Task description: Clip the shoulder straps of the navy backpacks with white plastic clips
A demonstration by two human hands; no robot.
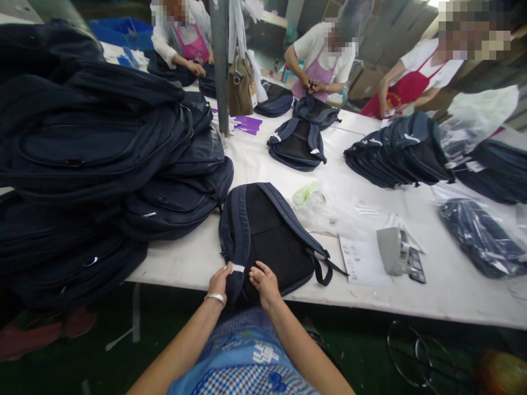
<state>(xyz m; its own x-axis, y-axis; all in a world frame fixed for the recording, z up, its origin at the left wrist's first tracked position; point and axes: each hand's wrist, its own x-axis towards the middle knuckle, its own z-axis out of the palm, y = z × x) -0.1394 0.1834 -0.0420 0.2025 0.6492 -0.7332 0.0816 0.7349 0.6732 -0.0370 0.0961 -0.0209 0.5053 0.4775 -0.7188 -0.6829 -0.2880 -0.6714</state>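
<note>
A dark blue backpack (278, 238) lies back side up at the table's front edge, its straps on top. Around its left strap (242, 219) is a small white zigzag-edged strip (237, 267). My left hand (219, 281), with a silver bracelet at the wrist, pinches the left end of that strip at the strap's edge. Just right of the strip, over the black back panel, my right hand (264, 282) has its fingers curled together; whether anything small is between them cannot be made out.
Piled backpacks (94, 131) rise at the left. A metal post (221, 66) stands behind. Right of my backpack are clear plastic bags (325, 211), a written sheet (362, 263), a grey device (393, 251) and a wrapped backpack (481, 236). Three people work across the white table (267, 164).
</note>
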